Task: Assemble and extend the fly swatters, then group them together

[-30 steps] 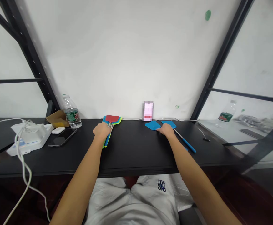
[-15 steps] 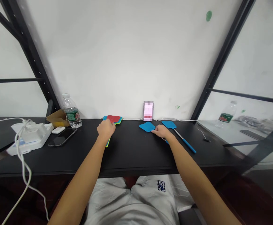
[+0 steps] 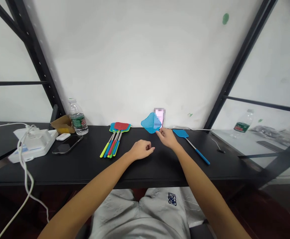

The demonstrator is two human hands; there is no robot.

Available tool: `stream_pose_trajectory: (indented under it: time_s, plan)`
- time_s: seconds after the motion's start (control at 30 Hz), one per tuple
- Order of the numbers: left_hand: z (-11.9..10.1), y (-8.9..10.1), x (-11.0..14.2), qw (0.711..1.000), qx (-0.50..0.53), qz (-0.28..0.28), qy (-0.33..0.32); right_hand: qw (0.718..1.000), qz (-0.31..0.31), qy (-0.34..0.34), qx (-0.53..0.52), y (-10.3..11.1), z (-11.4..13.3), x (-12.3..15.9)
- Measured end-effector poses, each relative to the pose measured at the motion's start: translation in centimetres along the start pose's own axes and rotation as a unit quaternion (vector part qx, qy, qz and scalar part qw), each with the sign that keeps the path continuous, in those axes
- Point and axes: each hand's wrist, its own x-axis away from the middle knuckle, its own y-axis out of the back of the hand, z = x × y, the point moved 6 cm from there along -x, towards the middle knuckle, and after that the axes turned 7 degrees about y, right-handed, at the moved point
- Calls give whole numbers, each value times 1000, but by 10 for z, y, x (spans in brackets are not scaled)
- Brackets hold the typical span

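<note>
- Blue mesh fly swatter (image 3: 148,122): head held clear of the counter (image 3: 85,167), tilted, up and left of the right fingers (image 3: 160,132), which pinch its lower edge; right hand (image 3: 168,138) nearer.
- Left hand (image 3: 141,149): loosely curled, empty, on the counter.
- Left: bunched plastic swatters (image 3: 115,141). Right: second blue swatter (image 3: 180,133).

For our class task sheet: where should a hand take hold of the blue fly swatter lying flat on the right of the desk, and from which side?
Probably best at the blue handle grip of the blue fly swatter, from above with the right hand: it lies flat on the black desk, its slim handle angled toward the person.
</note>
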Motion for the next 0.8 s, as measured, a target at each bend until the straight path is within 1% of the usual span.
stream_pose_trajectory:
  time_s: [0.07,0.13,0.23,0.33,0.4,0.43,0.5,0.63,0.8]
  plan:
    - [-5,-2,1,1000,-5,3,-4,999,-53,1,-4,16,12,-1]
    - [-9,-4,2,1000,-8,10,-9,994,-111,-11,0,33,18,-1]
    - [-12,-6,3,1000,-16,21,-7,977,-204,-58,2,56,15,3]
    - [-12,-7,2,999,-23,28,-6,940,-328,-89,-11,73,5,11]
    - [-12,-6,3,999,-24,28,-12,910,-402,-98,-19,78,-2,17]
    - [-12,-6,3,999,-22,27,-14,899,-425,-102,-23,77,-4,20]
    - [-13,-5,3,999,-14,25,-14,891,-439,-109,-33,72,-7,21]
    - [-14,-2,4,1000,3,20,-14,899,-415,-126,-55,55,-10,19]
    - [-16,-3,5,999,15,18,-35,899,-400,-169,-57,38,-20,20]
